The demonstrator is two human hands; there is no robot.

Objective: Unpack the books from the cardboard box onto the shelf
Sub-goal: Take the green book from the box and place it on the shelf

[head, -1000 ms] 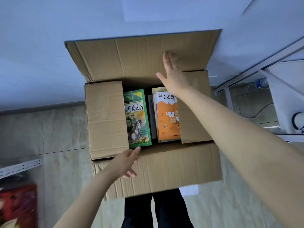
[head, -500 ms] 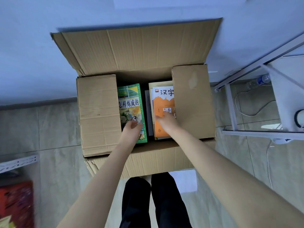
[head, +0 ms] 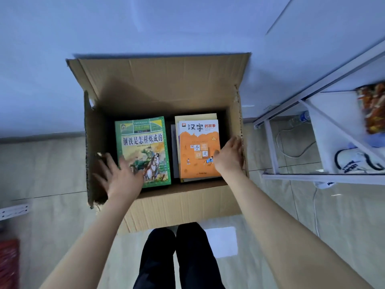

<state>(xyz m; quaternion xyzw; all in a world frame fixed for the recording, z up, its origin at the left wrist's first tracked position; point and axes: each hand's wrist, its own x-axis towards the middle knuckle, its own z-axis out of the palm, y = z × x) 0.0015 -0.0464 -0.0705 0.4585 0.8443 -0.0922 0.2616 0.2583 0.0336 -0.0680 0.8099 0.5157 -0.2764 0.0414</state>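
Nearest the camera, the person's dark trouser legs (head: 177,257) stand on the tiled floor (head: 52,174) at 6 o'clock, hard against the near wall of the cardboard box (head: 183,205). Both forearms reach over that wall into the box. The left hand (head: 119,176) has its grip released: the fingers are spread straight toward the left side flap, and the palm overlaps the near left corner of the green book (head: 143,147). The right hand (head: 229,157) also has its grip released, fingers extended between the right wall and the right edge of the orange book (head: 198,151), grasping nothing. Both books lie flat, covers up, on the box bottom, with long axes running 6 to 12 o'clock. The green book lies at 1 o'clock from the left hand. The orange book lies at 10 o'clock from the right hand and tops a small stack of other volumes. Each hand is nearer its own book. Judgement: lifting has not begun, and either hand must curl under a long edge. Beyond, the far flap (head: 162,80) stands open; the white shelf (head: 331,126) lies at 3 o'clock
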